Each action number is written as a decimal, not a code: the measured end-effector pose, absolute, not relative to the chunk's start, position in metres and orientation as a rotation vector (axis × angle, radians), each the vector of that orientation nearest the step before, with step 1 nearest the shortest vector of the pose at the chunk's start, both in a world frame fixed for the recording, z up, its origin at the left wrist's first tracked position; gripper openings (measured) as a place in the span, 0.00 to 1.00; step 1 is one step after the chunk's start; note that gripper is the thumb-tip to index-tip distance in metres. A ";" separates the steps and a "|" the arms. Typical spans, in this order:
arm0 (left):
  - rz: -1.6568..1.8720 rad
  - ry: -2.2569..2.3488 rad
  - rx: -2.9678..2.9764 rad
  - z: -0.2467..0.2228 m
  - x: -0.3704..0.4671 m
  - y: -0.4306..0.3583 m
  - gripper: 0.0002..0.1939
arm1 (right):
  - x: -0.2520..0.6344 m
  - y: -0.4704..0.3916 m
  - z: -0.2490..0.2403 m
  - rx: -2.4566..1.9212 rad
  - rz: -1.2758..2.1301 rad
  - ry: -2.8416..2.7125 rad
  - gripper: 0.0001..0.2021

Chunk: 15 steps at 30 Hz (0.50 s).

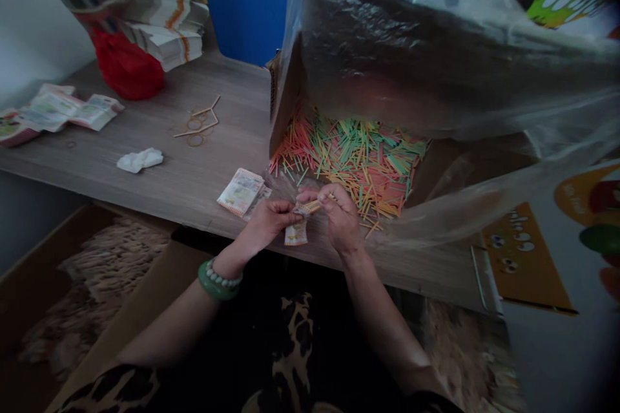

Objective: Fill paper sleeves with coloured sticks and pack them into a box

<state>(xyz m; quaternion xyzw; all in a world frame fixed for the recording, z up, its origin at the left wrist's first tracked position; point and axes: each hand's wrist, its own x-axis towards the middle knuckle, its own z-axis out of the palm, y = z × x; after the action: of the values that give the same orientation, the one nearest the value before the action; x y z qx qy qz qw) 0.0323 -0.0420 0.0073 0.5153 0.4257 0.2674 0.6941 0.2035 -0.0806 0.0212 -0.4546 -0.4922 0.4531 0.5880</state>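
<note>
Near the table's front edge, my left hand [272,222] pinches the top of a small printed packet [296,232], which hangs below its fingers. My right hand [340,214] is closed on a few thin orange and yellow sticks [314,205], their ends at the packet's mouth. A stack of flat printed packets [241,192] lies left of my left hand. Behind my hands, a box lined with clear plastic lies open towards me, with a heap of pink, green and yellow sticks [358,154] inside and spilling at its front.
Rubber bands [195,139] and bent sticks [213,117] lie on the table [188,200], beside a crumpled white tissue [140,159]. A red bag [126,67] and stacked packet bundles [167,19] stand at the back left. Below, a carton [130,290] holds many filled packets.
</note>
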 end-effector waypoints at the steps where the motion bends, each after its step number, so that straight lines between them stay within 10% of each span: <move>1: 0.593 0.957 1.164 0.008 0.032 -0.041 0.09 | 0.203 -0.081 0.022 -1.050 1.049 -1.150 0.10; 15: 0.623 0.920 1.277 0.005 0.032 -0.041 0.09 | 0.200 -0.076 0.014 -1.092 1.125 -1.164 0.09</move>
<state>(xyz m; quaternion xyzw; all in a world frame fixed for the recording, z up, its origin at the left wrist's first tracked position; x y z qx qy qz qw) 0.0322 -0.0408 0.0052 0.5650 0.4072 0.2756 0.6626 0.2004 -0.0758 0.0136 -0.4633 -0.4940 0.4771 0.5600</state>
